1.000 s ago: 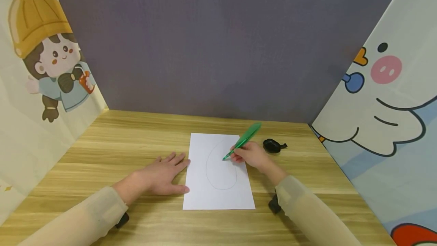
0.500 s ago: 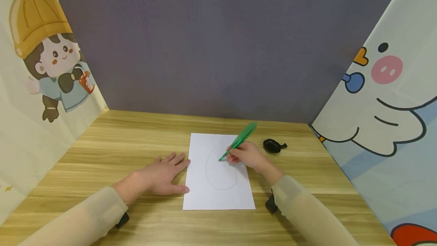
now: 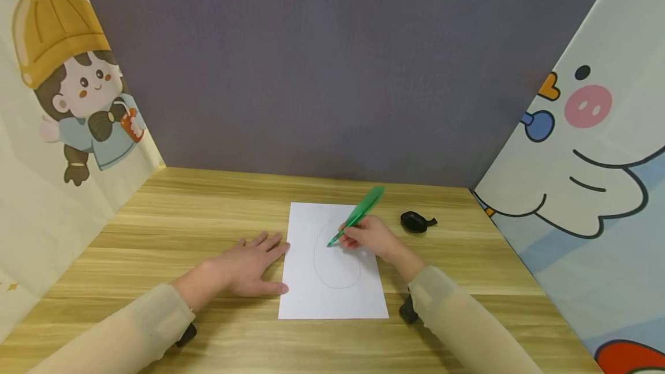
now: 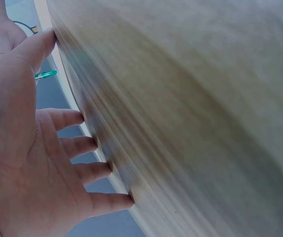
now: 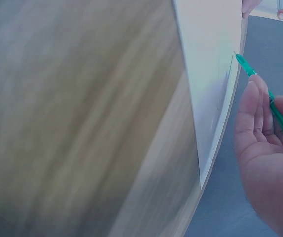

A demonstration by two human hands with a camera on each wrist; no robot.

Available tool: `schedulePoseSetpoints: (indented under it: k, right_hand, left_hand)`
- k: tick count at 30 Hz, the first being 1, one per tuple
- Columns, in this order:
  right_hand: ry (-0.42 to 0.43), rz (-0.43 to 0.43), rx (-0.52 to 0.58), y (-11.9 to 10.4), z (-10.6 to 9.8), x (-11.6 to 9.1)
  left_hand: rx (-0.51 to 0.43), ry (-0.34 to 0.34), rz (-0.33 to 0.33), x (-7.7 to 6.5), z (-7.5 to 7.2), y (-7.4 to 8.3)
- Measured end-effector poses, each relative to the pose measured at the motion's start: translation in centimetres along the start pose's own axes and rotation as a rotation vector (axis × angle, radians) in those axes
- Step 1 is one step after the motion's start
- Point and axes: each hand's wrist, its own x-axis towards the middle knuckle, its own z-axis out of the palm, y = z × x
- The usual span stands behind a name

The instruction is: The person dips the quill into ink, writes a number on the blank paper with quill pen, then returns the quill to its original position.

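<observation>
My right hand (image 3: 370, 235) pinches a green pen (image 3: 358, 215) with a leaf-shaped top, its tip down at the white sheet of paper (image 3: 306, 305). A thin oval outline is drawn on the sheet, and the pen tip is inside its upper part. In the right wrist view the thumb and fingers close round the green pen (image 5: 279, 116), the tip pointing at the paper (image 5: 213, 64). My left hand (image 3: 249, 267) lies flat with fingers spread, thumb and fingertips at the sheet's left edge. The left wrist view shows that hand (image 4: 38, 148) with its fingers straight against the tabletop.
A small black object with a short strap (image 3: 414, 222) lies on the wooden table (image 3: 208, 206), right of the paper. A dark grey panel (image 3: 312, 74) stands behind the table. Printed cartoon panels flank it on the left (image 3: 31, 201) and right (image 3: 550, 189).
My right hand and the pen have moved left across the paper, the tip travelling from near the oval's right side toward its left. My left hand and the sheet stay put.
</observation>
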Motion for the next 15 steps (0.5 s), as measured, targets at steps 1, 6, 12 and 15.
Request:
schedulePoseSetpoints:
  k: [1, 6, 12, 15]
  right_hand:
    - [-0.001, -0.001, 0.001, 0.0, 0.1, 0.0]
    - [-0.008, 0.0, 0.005, -0.3, 0.6, 0.2]
    - [-0.027, 0.004, 0.015, -0.4, 1.1, 0.4]
    - [-0.033, 0.011, 0.017, -0.4, 1.2, 0.3]
  left_hand:
    - [-0.001, 0.001, 0.0, 0.0, 0.0, 0.0]
    - [0.0, 0.004, 0.0, 0.0, 0.0, 0.0]
    - [0.006, 0.008, 0.003, -0.1, 0.0, 0.0]
    - [0.007, 0.007, 0.004, -0.1, -0.1, 0.0]
